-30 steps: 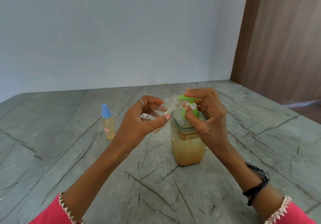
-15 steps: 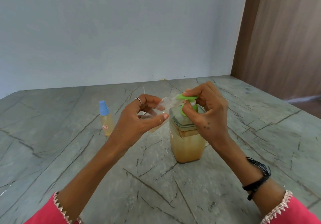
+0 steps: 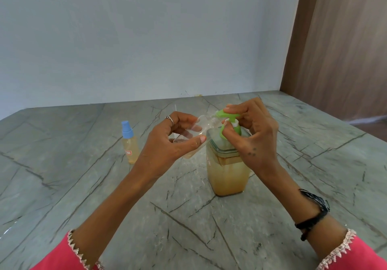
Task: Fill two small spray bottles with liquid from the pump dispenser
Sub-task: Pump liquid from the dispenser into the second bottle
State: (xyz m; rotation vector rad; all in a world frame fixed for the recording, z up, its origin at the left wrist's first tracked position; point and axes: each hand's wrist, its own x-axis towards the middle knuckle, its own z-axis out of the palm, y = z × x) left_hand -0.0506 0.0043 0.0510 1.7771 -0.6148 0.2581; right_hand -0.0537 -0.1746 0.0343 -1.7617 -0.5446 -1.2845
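At the green nozzle of the pump dispenser [image 3: 228, 171], her left hand [image 3: 173, 144] grips a tilted clear spray bottle [image 3: 196, 132] (uncapped, apparently) while her right hand [image 3: 251, 135] clasps the pump head [image 3: 227, 120]; slight misalignment could spill liquid.

Grey veined table [image 3: 314, 165] bears pump dispenser [image 3: 228, 173] and capped spray bottle [image 3: 130, 144].

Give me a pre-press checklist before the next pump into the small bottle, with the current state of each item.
1. Left hand grips the clear small bottle: ok.
2. Bottle mouth sits at the green pump head spout: ok, though exact alignment cannot be told.
3. Right hand holds the pump head: ok.
4. Pump dispenser upright on the table, liquid inside: ok.
5. Fill level in the held bottle: cannot tell.
6. Blue-capped spray bottle filled, capped, upright, standing apart: ok.
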